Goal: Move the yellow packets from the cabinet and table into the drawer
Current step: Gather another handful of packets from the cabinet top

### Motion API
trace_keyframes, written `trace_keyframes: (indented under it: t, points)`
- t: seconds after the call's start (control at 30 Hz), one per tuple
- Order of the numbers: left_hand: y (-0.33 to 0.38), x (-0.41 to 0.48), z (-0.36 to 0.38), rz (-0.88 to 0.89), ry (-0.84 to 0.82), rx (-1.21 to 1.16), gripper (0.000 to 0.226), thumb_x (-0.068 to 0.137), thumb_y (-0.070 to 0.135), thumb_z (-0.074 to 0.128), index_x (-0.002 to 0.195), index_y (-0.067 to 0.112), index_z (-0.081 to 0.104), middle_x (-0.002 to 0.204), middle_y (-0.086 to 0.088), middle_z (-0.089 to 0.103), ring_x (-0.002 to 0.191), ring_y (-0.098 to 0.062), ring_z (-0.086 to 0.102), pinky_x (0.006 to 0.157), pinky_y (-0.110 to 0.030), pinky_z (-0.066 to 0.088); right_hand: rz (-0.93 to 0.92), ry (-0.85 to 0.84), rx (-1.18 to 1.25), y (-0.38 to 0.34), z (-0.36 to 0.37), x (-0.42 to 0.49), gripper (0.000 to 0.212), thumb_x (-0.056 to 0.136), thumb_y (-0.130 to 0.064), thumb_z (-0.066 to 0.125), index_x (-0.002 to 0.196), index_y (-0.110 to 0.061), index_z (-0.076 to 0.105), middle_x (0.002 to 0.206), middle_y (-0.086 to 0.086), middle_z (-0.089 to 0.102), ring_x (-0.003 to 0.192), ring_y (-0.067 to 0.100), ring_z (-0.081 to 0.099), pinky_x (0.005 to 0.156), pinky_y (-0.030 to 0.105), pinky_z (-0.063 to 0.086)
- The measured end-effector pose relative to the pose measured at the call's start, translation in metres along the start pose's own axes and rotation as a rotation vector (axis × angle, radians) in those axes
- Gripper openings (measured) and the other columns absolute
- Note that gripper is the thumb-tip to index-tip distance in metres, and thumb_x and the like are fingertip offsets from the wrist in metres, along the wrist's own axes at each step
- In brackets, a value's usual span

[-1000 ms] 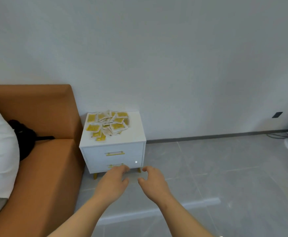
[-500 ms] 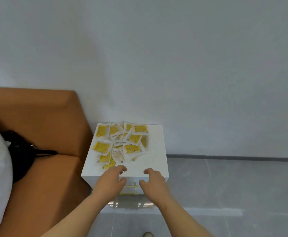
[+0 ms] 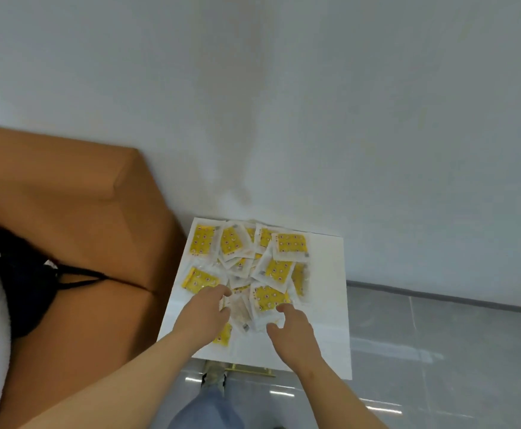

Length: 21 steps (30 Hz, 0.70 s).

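Wall [image 3: 345, 103] is seen across the upper half of the view, pale and bare; below it on the left an orange sofa [image 3: 67, 212] is set, with a black bag [image 3: 27, 289] laid on it; grey tiled floor [image 3: 438, 335] is seen to the right. A white cabinet [image 3: 324, 335] is placed against the wall, its left edge just beside the sofa.

The yellow packets [image 3: 279, 269] are heaped loosely on the cabinet top, overlapped and skewed, spread from the far left corner toward the middle; the right side of the top is left bare. The left hand [image 3: 205, 314] is held over the near left part of the heap, fingers stretched forward and relaxed, nothing gripped; one packet [image 3: 223, 334] is half covered by its wrist, near the front edge. The right hand [image 3: 293, 329] is held at the near edge of the heap, fingers loosely spread, fingertips touching or almost touching a packet; nothing is pinched. A gold handle [image 3: 253, 370] is glimpsed under the front edge; the drawer itself is hidden, and it is judged to be closed.

Gathering is judged to be about to begin. If the slick, overlapped packets are raked together carelessly, some could be pushed off the left edge into the gap by the sofa, or swept off the front edge onto the floor; if both hands are filled first, no hand would be left for the handle.
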<state>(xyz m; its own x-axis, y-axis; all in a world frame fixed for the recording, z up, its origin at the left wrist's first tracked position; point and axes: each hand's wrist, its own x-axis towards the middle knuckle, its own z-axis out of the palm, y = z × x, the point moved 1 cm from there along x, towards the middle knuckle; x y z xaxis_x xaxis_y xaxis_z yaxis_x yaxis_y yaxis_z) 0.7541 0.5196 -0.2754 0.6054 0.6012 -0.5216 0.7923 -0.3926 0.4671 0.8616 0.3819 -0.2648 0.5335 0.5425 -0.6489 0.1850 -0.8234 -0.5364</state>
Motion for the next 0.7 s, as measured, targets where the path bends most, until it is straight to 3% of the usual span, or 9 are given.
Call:
trace_keyframes:
  t: [0.17,0.27,0.4,0.53,0.6,0.7]
  points:
    - [-0.016,0.060,-0.006,-0.044,-0.082,-0.026,0.035,0.095,0.019,0.047,0.129,0.022,0.046,0.133,-0.003,0.044,0.118,-0.018,0.047,0.093,-0.028,0.043,0.113,-0.003,0.025,-0.013,0.008,0.056,0.048,0.094,-0.023,0.048,0.140,-0.017,0.038,0.141,0.008,0.040,0.127,0.025,0.043,0.102,0.035,0.037]
    - [-0.026,0.087,-0.001,-0.109,-0.125,-0.061,0.038,0.093,0.017,0.048,0.131,0.022,0.046,0.135,-0.003,0.042,0.122,-0.019,0.044,0.089,-0.029,0.045,0.193,-0.003,0.075,-0.006,0.012,0.086,0.049,0.093,-0.023,0.051,0.139,-0.015,0.039,0.140,0.011,0.042,0.123,0.028,0.047,0.103,0.039,0.040]
    - [-0.040,0.124,0.010,-0.215,-0.086,-0.112,0.042,0.090,0.018,0.051,0.132,0.023,0.046,0.141,-0.004,0.038,0.127,-0.022,0.040,0.101,-0.038,0.042,0.293,0.012,0.128,0.003,0.009,0.127,0.054,0.093,-0.027,0.052,0.143,-0.016,0.035,0.145,0.008,0.039,0.129,0.030,0.040,0.104,0.041,0.037]
    - [-0.038,0.155,0.028,-0.428,-0.028,-0.203,0.058,0.087,0.033,0.058,0.140,0.030,0.036,0.155,-0.001,0.015,0.141,-0.028,0.018,0.111,-0.045,0.030,0.475,0.127,0.269,0.016,-0.003,0.170,0.077,0.087,-0.040,0.060,0.148,-0.017,0.019,0.150,0.010,0.027,0.134,0.036,0.030,0.108,0.045,0.029]
    - [-0.036,0.168,0.039,-0.566,0.003,-0.288,0.071,0.081,0.043,0.063,0.143,0.029,0.030,0.155,-0.004,0.013,0.142,-0.031,0.014,0.113,-0.047,0.024,0.591,0.185,0.432,0.023,-0.005,0.186,0.090,0.083,-0.046,0.064,0.150,-0.019,0.011,0.154,0.012,0.015,0.138,0.040,0.022,0.112,0.052,0.024]
    - [-0.029,0.180,0.054,-0.657,0.019,-0.283,0.083,0.079,0.050,0.062,0.146,0.026,0.019,0.155,-0.007,0.012,0.144,-0.033,0.005,0.117,-0.047,0.010,0.658,0.177,0.424,0.029,0.002,0.202,0.100,0.077,-0.056,0.067,0.150,-0.021,0.008,0.155,0.012,0.009,0.138,0.041,0.018,0.110,0.055,0.025]
